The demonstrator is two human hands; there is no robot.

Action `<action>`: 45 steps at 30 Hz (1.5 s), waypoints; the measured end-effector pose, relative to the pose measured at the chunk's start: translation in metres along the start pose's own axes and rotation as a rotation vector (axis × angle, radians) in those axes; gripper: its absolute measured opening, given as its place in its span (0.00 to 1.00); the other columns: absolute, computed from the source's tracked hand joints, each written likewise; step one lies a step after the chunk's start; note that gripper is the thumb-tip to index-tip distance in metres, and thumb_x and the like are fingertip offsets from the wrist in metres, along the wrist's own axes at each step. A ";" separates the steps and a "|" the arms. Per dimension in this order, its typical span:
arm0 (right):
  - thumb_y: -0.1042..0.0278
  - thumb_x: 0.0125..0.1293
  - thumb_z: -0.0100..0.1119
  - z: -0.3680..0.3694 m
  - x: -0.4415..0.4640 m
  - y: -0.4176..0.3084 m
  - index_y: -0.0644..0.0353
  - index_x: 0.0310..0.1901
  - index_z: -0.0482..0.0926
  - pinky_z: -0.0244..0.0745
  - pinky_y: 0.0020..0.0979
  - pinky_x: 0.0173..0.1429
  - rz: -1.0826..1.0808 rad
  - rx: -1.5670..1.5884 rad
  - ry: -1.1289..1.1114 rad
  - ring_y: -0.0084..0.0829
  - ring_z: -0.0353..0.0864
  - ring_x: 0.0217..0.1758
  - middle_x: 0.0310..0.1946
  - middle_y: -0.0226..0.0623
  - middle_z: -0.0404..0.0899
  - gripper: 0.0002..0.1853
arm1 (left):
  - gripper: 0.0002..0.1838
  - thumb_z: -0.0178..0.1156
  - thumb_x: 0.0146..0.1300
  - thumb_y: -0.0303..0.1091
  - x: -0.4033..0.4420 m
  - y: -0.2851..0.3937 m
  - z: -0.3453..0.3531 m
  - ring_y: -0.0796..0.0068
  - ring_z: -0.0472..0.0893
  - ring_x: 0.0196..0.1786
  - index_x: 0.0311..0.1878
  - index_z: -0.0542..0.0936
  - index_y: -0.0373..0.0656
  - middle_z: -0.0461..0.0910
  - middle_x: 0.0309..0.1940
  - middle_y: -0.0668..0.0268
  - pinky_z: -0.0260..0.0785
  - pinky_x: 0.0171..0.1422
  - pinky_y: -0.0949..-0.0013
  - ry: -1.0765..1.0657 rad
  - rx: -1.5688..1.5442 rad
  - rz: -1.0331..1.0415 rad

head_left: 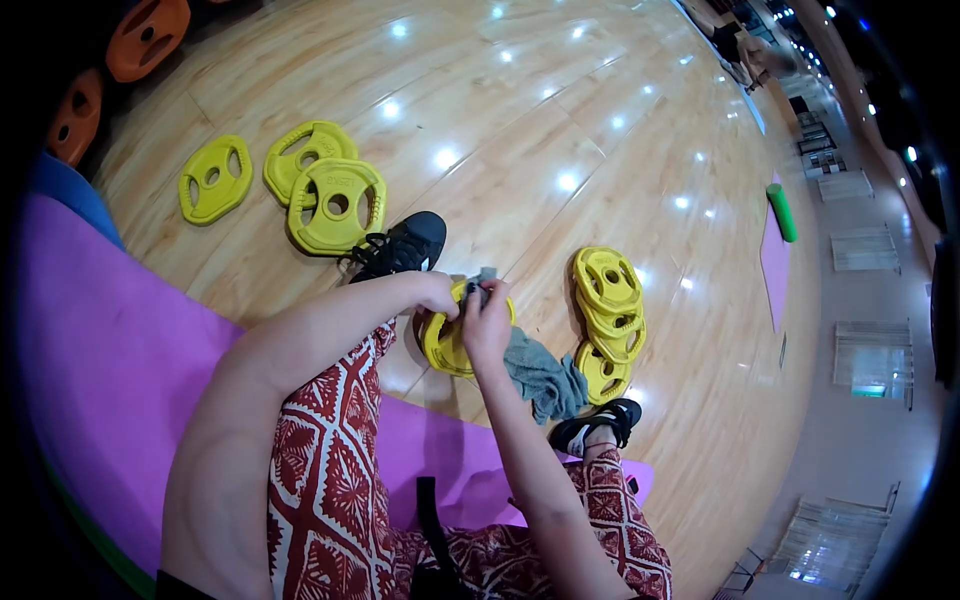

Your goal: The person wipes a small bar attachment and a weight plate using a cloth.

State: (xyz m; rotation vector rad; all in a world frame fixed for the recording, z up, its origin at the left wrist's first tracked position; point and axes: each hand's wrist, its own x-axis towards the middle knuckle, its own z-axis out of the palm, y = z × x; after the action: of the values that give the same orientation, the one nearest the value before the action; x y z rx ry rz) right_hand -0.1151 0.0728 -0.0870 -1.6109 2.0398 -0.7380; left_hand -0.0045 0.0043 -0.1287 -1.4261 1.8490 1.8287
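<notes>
- Yellow weight plate (446,345) is flanked by black sneakers (412,244).
- Left hand (437,293) is curled at plate's upper rim; grip cannot be told.
- Grey-green towel (543,374) is pinched by right hand (487,325) over plate, draped right of it.

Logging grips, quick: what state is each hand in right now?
Left hand: at the edge of a yellow plate; whether closed on it can't be told.
Right hand: closed on the grey cloth, over that plate.
</notes>
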 end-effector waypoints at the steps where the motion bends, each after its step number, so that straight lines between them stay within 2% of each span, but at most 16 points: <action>1: 0.63 0.59 0.47 0.003 -0.002 0.001 0.56 0.42 0.66 0.68 0.41 0.37 -0.026 -0.010 -0.002 0.48 0.75 0.34 0.32 0.48 0.75 0.11 | 0.21 0.63 0.38 0.39 -0.003 0.001 0.000 0.70 0.78 0.27 0.35 0.78 0.33 0.78 0.28 0.59 0.71 0.29 0.71 0.029 0.013 -0.010; 2: 0.63 0.60 0.46 0.005 -0.002 0.001 0.56 0.42 0.66 0.68 0.41 0.37 -0.055 -0.017 -0.003 0.48 0.75 0.34 0.31 0.47 0.75 0.11 | 0.21 0.64 0.37 0.39 -0.006 0.003 -0.002 0.70 0.78 0.26 0.36 0.78 0.34 0.78 0.28 0.60 0.71 0.30 0.71 0.061 0.028 -0.021; 3: 0.63 0.60 0.46 0.004 -0.002 0.001 0.56 0.42 0.66 0.68 0.41 0.37 -0.055 -0.011 0.001 0.48 0.75 0.34 0.31 0.47 0.75 0.11 | 0.17 0.61 0.41 0.31 -0.010 0.007 -0.002 0.71 0.77 0.28 0.37 0.77 0.33 0.78 0.28 0.60 0.70 0.32 0.72 0.033 -0.038 -0.004; 9: 0.62 0.60 0.45 -0.010 0.000 0.057 0.55 0.40 0.65 0.67 0.44 0.37 0.198 -0.089 0.142 0.50 0.75 0.34 0.31 0.50 0.75 0.09 | 0.16 0.61 0.41 0.29 -0.012 0.010 -0.001 0.71 0.77 0.27 0.36 0.77 0.33 0.78 0.27 0.60 0.70 0.31 0.71 -0.032 -0.192 -0.040; 12: 0.66 0.60 0.46 -0.013 -0.005 0.072 0.61 0.38 0.65 0.68 0.38 0.37 0.335 -0.089 0.174 0.46 0.75 0.33 0.29 0.48 0.75 0.08 | 0.16 0.61 0.41 0.29 -0.005 0.006 0.000 0.71 0.77 0.28 0.36 0.77 0.33 0.78 0.29 0.59 0.71 0.32 0.71 -0.039 -0.174 -0.036; 16: 0.64 0.60 0.44 -0.015 0.000 0.045 0.59 0.39 0.66 0.67 0.40 0.38 0.121 0.051 0.166 0.48 0.74 0.35 0.30 0.49 0.74 0.09 | 0.16 0.60 0.41 0.28 -0.001 0.006 0.000 0.71 0.78 0.31 0.37 0.76 0.35 0.78 0.30 0.59 0.71 0.34 0.71 0.007 0.006 -0.002; 20: 0.66 0.60 0.46 0.000 0.000 0.007 0.59 0.39 0.67 0.67 0.39 0.36 -0.131 0.127 -0.014 0.46 0.74 0.33 0.29 0.47 0.73 0.08 | 0.16 0.60 0.41 0.27 0.001 0.002 0.000 0.71 0.77 0.30 0.37 0.75 0.36 0.78 0.28 0.60 0.71 0.33 0.72 0.029 -0.071 -0.004; 24: 0.69 0.59 0.47 -0.004 0.002 0.011 0.60 0.37 0.67 0.68 0.35 0.37 0.023 0.145 0.020 0.44 0.76 0.34 0.30 0.49 0.74 0.06 | 0.13 0.58 0.42 0.25 0.007 -0.005 0.003 0.72 0.75 0.26 0.36 0.75 0.38 0.75 0.24 0.64 0.67 0.27 0.73 0.048 -0.158 0.079; 27: 0.69 0.59 0.48 -0.008 0.001 0.037 0.60 0.36 0.67 0.68 0.36 0.37 0.094 0.059 0.101 0.46 0.76 0.34 0.29 0.49 0.75 0.06 | 0.13 0.59 0.43 0.22 -0.010 0.011 -0.003 0.75 0.73 0.24 0.36 0.75 0.40 0.75 0.24 0.65 0.64 0.25 0.74 -0.070 -0.294 -0.063; 29: 0.67 0.58 0.48 -0.010 -0.004 0.051 0.57 0.37 0.68 0.68 0.42 0.35 0.159 -0.049 0.143 0.47 0.76 0.35 0.29 0.47 0.76 0.06 | 0.13 0.58 0.43 0.22 0.000 0.005 -0.002 0.74 0.74 0.24 0.36 0.75 0.39 0.76 0.25 0.65 0.65 0.26 0.73 -0.084 -0.275 -0.055; 32: 0.69 0.58 0.47 -0.015 -0.006 0.052 0.59 0.36 0.69 0.68 0.40 0.37 0.220 -0.025 0.123 0.47 0.75 0.36 0.31 0.47 0.76 0.06 | 0.13 0.58 0.43 0.22 0.006 -0.001 0.003 0.72 0.75 0.27 0.37 0.76 0.39 0.76 0.27 0.63 0.68 0.29 0.72 -0.079 -0.291 -0.025; 36: 0.71 0.57 0.46 -0.008 0.008 0.053 0.61 0.36 0.70 0.67 0.39 0.40 0.087 0.023 0.167 0.47 0.73 0.38 0.32 0.48 0.74 0.06 | 0.15 0.58 0.43 0.22 0.013 -0.005 0.004 0.70 0.77 0.32 0.38 0.75 0.36 0.77 0.30 0.61 0.70 0.35 0.70 -0.019 -0.180 0.000; 38: 0.73 0.56 0.46 -0.008 0.008 0.023 0.63 0.38 0.71 0.66 0.38 0.42 -0.133 0.042 0.159 0.46 0.72 0.39 0.33 0.48 0.73 0.08 | 0.15 0.58 0.42 0.22 0.009 -0.001 0.002 0.70 0.77 0.32 0.39 0.75 0.36 0.77 0.31 0.60 0.70 0.35 0.70 -0.010 -0.118 -0.006; 40: 0.74 0.56 0.47 -0.004 0.006 0.006 0.63 0.40 0.69 0.67 0.35 0.44 -0.159 0.051 0.024 0.44 0.73 0.40 0.34 0.46 0.73 0.09 | 0.16 0.58 0.42 0.22 -0.002 0.008 -0.001 0.70 0.77 0.33 0.39 0.75 0.35 0.77 0.31 0.60 0.70 0.36 0.70 -0.001 -0.056 -0.014; 42: 0.72 0.56 0.48 -0.005 0.007 -0.006 0.62 0.43 0.66 0.67 0.37 0.42 0.021 0.044 -0.002 0.46 0.73 0.38 0.33 0.47 0.72 0.12 | 0.18 0.59 0.41 0.22 -0.012 0.014 -0.005 0.69 0.77 0.33 0.40 0.74 0.36 0.77 0.31 0.59 0.70 0.36 0.71 -0.010 -0.083 -0.006; 45: 0.70 0.57 0.49 -0.010 0.008 0.013 0.61 0.40 0.65 0.67 0.39 0.38 0.017 -0.031 0.060 0.47 0.73 0.34 0.30 0.47 0.72 0.10 | 0.17 0.58 0.41 0.21 -0.007 0.007 -0.003 0.69 0.77 0.33 0.40 0.74 0.35 0.77 0.31 0.60 0.70 0.36 0.70 -0.026 -0.207 0.041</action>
State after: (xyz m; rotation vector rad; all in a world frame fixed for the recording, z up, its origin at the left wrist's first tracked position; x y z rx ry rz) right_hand -0.1330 0.0685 -0.0883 -1.6048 2.1147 -0.7612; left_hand -0.0041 0.0040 -0.1183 -1.4301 1.7316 2.1003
